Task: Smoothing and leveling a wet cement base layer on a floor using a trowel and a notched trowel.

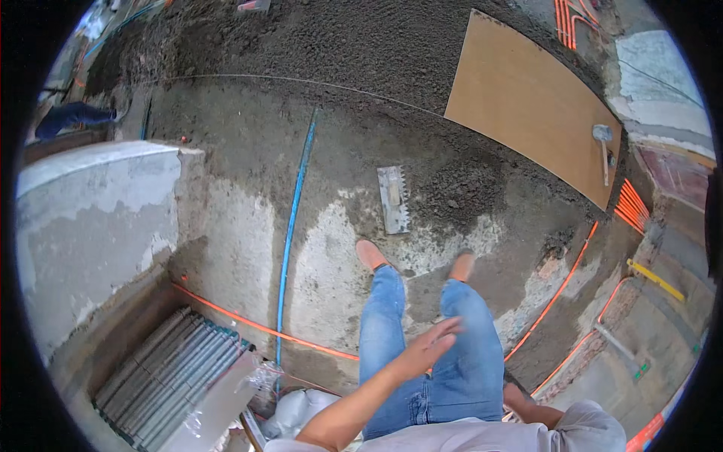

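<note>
My left hand (pixel 431 348) hangs in front of my thighs, holding nothing. Its fingers are stretched out and slightly blurred. Low beside my right hip is my right hand (pixel 515 398); its fingers are mostly hidden, so whether it holds anything cannot be seen. On the ground just ahead of my shoes lies a notched trowel (pixel 390 209), its toothed edge facing right. A heap of dark, crumbly mortar (pixel 461 192) sits right of the trowel. Farther right, a mallet with a pale head (pixel 602 133) rests on a large brown board (pixel 520 98).
A blue pipe (pixel 292 226) runs along the ground to my left. Orange conduits (pixel 557 290) cross on both sides. A low wall (pixel 98 196) stands left, above stacked metal poles (pixel 173 377). At right lies a yellow spirit level (pixel 655 280). Another person's leg (pixel 71 118) shows far left.
</note>
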Motion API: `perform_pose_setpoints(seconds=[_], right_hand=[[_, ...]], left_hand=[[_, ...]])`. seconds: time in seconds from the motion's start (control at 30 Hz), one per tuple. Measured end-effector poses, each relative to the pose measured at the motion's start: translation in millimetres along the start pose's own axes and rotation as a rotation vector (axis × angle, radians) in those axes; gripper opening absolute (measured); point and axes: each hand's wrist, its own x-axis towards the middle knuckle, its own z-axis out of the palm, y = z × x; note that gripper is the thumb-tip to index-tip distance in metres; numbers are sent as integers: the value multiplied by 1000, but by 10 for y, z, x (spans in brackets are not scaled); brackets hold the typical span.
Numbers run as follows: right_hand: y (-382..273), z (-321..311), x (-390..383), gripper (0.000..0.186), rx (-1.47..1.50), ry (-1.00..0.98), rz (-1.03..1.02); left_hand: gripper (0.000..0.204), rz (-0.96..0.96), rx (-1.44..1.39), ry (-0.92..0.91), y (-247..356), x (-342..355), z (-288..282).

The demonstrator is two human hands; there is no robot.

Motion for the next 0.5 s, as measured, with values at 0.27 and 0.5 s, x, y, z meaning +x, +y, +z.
perform_pose_setpoints(seconds=[0.27, 0.5], right_hand=[[-1646, -1027, -118, 54, 309, 221, -95], [-2701, -2655, 201, 49, 652, 429, 58]], left_hand=[[55, -560, 1033, 142, -245, -789, -676], [56, -456, 1220, 78, 913, -459, -1558]])
